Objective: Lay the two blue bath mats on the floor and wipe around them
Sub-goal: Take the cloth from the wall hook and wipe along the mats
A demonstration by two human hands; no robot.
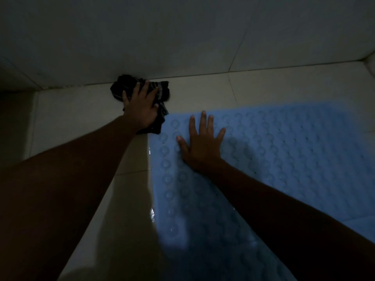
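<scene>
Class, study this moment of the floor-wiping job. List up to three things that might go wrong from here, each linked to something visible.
1. Wet glints lie on the floor beside the left edge of the blue mat; the mat may slide under the right hand leaning on it.
2. The dark cloth under the left hand reaches the mat's corner and could drag or lift it.
3. Dim light: damp patches may be missed.

Count in view: mat [284, 149] ×1, blue, studded; cloth [162, 92] ×1, dark, striped. Hands ×2: one left hand [140, 106], one right hand [203, 145], both bare.
</scene>
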